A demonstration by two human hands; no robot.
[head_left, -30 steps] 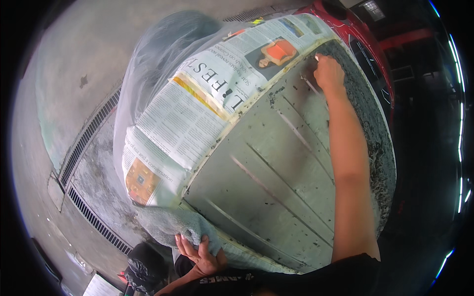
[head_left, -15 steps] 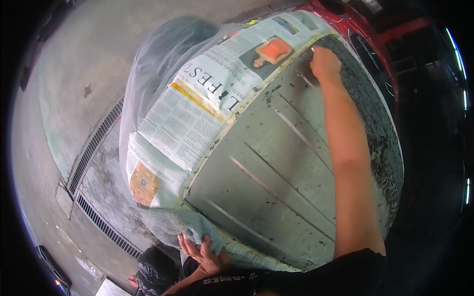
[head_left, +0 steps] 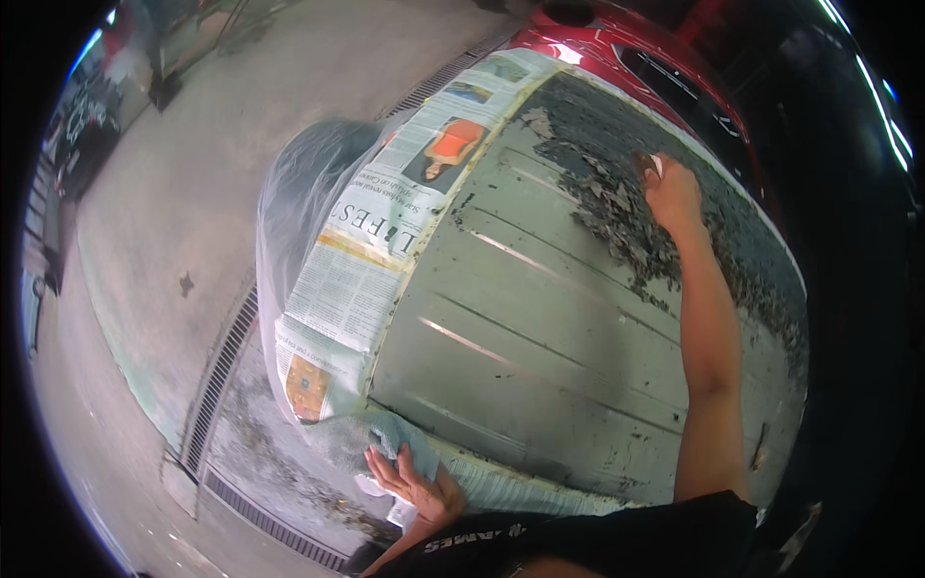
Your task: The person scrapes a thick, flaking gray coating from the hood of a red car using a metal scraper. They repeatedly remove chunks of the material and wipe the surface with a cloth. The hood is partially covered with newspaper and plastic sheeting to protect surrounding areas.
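Observation:
A large panel that looks like a car roof [head_left: 520, 385] spreads before me, its left part bare grey-green metal with long ribs. Dark, wrinkled loose coating [head_left: 607, 193] lies in flakes and clumps over its far right part. My right hand [head_left: 677, 197] reaches across the panel, closed on a small scraper [head_left: 657, 165]; only a pale bit of it shows past the fingers, the rest being hidden. Down at the near left corner, my left hand [head_left: 419, 485] lies with fingers spread on a grey towel [head_left: 356, 440] draped over the edge.
Newspaper sheets [head_left: 361, 279] are taped along the panel's left edge, with clear plastic film [head_left: 299, 202] hanging outside them. Red bodywork [head_left: 597, 43] lies beyond the far edge. A floor drain grate [head_left: 226, 371] runs along the concrete at left. A thin dark piece [head_left: 760, 448] lies near right.
My right hand has moved from the far left corner of the panel rightward and nearer, over the flaked coating. My left hand stays on the towel. The whole view has shifted.

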